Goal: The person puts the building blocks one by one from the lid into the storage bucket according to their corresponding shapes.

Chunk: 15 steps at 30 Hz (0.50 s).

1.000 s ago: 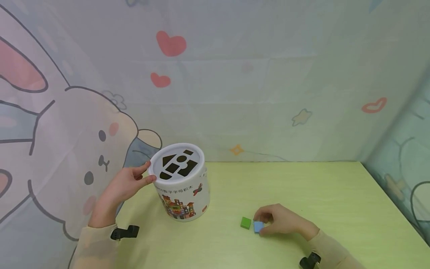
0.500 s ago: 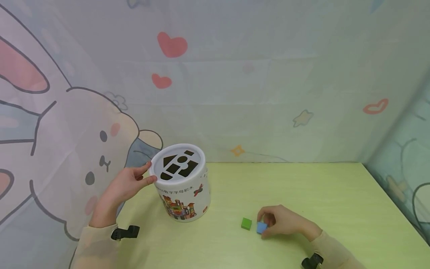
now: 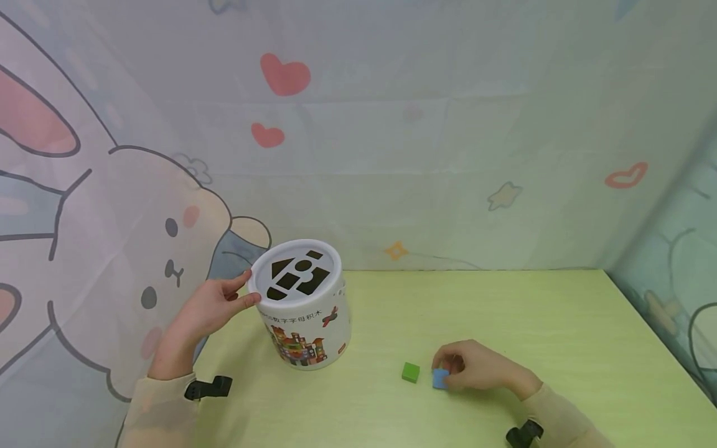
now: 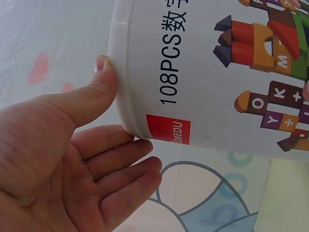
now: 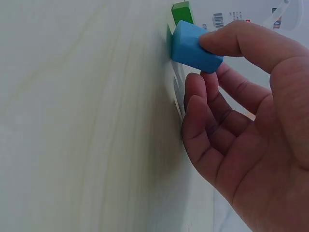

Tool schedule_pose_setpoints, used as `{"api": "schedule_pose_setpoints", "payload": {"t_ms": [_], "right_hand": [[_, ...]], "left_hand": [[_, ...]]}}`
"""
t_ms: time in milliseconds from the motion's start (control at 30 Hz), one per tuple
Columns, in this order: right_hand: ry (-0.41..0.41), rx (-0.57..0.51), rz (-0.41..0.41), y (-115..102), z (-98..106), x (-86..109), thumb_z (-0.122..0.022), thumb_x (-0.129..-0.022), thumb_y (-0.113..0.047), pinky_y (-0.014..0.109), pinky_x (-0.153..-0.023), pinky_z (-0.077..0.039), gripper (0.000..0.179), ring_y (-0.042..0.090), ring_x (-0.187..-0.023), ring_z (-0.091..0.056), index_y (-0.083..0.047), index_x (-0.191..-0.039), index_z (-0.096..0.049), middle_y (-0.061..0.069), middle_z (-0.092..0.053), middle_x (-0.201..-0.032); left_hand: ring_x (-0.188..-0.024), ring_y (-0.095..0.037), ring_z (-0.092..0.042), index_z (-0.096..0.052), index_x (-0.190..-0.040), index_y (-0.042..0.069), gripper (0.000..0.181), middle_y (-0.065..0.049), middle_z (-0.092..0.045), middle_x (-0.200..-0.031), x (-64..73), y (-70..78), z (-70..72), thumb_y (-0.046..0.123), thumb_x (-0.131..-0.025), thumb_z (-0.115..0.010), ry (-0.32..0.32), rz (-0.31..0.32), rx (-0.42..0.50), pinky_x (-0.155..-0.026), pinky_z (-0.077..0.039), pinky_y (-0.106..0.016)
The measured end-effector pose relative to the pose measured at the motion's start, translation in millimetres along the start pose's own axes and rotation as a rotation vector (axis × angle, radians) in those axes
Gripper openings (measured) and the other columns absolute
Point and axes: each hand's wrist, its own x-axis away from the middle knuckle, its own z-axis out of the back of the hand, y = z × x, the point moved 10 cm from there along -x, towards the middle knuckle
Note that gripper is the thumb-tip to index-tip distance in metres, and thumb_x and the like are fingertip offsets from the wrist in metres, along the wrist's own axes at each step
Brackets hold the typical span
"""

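A white cylindrical bucket [image 3: 307, 333] with printed toy blocks on its side stands at left. Its lid [image 3: 269, 261] has dark cut-outs of several shapes. The left hand [image 3: 210, 309] touches the lid's rim with thumb and fingertips; in the left wrist view its other fingers [image 4: 130, 193] stretch loosely beside the bucket. On the table to the right, the right hand [image 3: 476, 370] pinches a small blue block [image 5: 193, 46] between thumb and fingers, low over the tabletop. A green block [image 3: 411, 372] lies just left of the blue one.
The pale yellow-green table [image 3: 504, 305] reaches back to a cloth backdrop [image 3: 392, 155] printed with a rabbit and hearts. A dark cable [image 3: 694, 336] loops at the right edge. Each wrist wears a small black camera mount [image 3: 210, 387].
The right hand has drawn the blue block slightly to the right, widening the gap to the green block. The left hand and the bucket stay in place.
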Motion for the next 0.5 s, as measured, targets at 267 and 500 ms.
{"api": "schedule_pose_setpoints", "payload": {"t_ms": [267,500], "right_hand": [[0.017,-0.007,-0.019,6.5,6.7,1.8,-0.08,-0.095,-0.017,0.029,-0.076,-0.056,0.016,0.007,-0.083,-0.065,-0.014,-0.111,-0.078,-0.01,-0.071,-0.094],[0.02,-0.007,-0.025,6.8,10.1,3.0,-0.08,-0.096,-0.018,0.03,-0.077,-0.057,0.013,0.008,-0.082,-0.066,-0.015,-0.109,-0.078,-0.01,-0.071,-0.093]], "left_hand": [[-0.135,-0.054,-0.054,-0.041,-0.163,0.008,0.081,-0.036,-0.051,-0.151,1.2,0.0,-0.2,0.051,-0.101,-0.073,-0.004,0.009,0.003,-0.092,-0.055,-0.056],[-0.134,-0.054,-0.055,-0.041,-0.163,0.008,0.081,-0.035,-0.05,-0.152,1.7,1.6,0.0,0.051,-0.102,-0.072,-0.007,0.004,-0.003,-0.095,-0.054,-0.059]]}}
